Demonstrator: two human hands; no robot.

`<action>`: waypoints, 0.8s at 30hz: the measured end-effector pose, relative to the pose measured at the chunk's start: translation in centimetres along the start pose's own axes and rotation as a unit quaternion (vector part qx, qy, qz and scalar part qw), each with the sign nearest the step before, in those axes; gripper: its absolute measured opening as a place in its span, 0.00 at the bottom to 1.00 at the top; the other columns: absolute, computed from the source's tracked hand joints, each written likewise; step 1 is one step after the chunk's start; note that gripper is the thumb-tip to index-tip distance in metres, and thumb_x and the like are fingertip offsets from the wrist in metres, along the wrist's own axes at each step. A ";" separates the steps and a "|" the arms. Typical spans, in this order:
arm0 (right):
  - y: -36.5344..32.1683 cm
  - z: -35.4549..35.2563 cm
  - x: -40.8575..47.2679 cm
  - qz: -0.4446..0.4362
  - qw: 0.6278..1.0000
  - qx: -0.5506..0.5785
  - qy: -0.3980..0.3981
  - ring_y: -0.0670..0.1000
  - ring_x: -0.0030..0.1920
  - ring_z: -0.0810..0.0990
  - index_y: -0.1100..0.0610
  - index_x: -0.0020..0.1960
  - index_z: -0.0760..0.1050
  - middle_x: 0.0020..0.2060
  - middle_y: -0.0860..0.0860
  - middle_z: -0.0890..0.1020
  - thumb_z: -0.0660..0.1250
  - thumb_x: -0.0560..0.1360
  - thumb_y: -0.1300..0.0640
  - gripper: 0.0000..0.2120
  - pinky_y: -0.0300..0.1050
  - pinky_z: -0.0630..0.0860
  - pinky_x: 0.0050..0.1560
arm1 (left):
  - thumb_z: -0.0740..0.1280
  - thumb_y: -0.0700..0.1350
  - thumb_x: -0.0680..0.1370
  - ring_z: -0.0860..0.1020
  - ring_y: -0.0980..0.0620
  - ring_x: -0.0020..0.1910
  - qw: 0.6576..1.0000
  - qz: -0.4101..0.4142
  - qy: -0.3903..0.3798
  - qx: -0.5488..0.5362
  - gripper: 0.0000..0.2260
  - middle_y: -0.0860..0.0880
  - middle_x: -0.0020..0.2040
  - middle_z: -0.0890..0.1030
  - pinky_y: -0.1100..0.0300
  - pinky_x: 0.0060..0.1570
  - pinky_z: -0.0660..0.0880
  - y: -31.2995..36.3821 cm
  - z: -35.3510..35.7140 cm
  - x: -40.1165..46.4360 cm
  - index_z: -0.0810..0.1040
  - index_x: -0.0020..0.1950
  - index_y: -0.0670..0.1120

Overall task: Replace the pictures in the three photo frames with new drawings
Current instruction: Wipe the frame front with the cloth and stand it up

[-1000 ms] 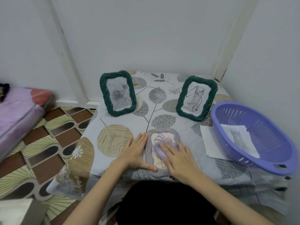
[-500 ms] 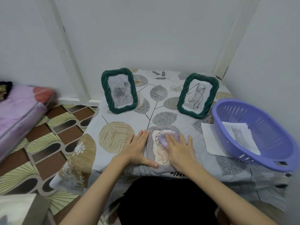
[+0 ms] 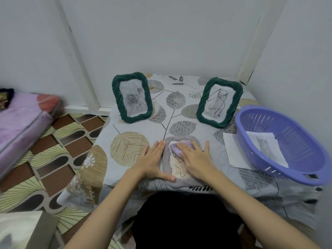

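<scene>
My left hand [image 3: 152, 159] lies flat, fingers straight, on the flat-lying grey ribbed photo frame [image 3: 167, 159] at the table's near edge. My right hand [image 3: 195, 157] presses a small lilac cloth [image 3: 175, 150] onto it, fingers extended.

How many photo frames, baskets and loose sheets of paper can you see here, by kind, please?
Photo frames: 3, two green ones upright and one grey frame lying flat under the hands
Baskets: 1, purple
Loose sheets: 2, one in the basket, one beside it
Total: 6
</scene>
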State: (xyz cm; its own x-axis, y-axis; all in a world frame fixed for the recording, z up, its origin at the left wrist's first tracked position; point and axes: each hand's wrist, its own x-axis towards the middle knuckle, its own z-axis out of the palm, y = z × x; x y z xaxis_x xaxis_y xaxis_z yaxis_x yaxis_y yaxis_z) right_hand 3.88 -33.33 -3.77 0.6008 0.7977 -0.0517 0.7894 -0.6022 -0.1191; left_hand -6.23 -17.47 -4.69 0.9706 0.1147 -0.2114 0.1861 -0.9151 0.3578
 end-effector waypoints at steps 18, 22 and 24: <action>-1.3 0.4 -2.2 -0.063 0.997 0.027 -0.021 0.52 0.76 0.48 0.43 0.75 0.53 0.74 0.39 0.55 0.41 0.80 0.43 0.23 0.60 0.45 0.72 | 0.42 0.84 0.45 0.39 0.56 0.75 0.999 -0.001 0.042 -0.003 0.67 0.55 0.76 0.38 0.51 0.71 0.34 0.3 1.2 -1.8 0.39 0.76 0.48; 0.8 1.1 -5.9 -0.133 0.990 -0.016 0.053 0.56 0.63 0.74 0.43 0.67 0.68 0.66 0.41 0.72 0.47 0.77 0.41 0.22 0.55 0.73 0.56 | 0.48 0.84 0.43 0.38 0.60 0.73 0.999 0.005 0.037 -0.020 0.68 0.58 0.76 0.39 0.51 0.72 0.34 0.1 1.4 -1.7 0.39 0.76 0.49; 1.8 0.9 -6.1 -0.104 0.989 -0.050 0.088 0.57 0.52 0.80 0.42 0.62 0.72 0.61 0.42 0.77 0.54 0.73 0.46 0.19 0.51 0.78 0.45 | 0.51 0.83 0.44 0.41 0.60 0.74 0.997 0.002 0.049 -0.057 0.67 0.58 0.77 0.44 0.51 0.72 0.35 0.2 1.3 -1.8 0.44 0.76 0.51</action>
State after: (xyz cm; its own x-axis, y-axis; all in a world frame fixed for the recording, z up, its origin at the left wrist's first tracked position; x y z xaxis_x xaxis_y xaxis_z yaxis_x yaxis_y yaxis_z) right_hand 1.53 -39.25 -4.54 0.4289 0.8928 0.1375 0.9019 -0.4318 -0.0094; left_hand -8.11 -18.39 -5.39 0.9806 0.1532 -0.1226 0.1929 -0.8668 0.4599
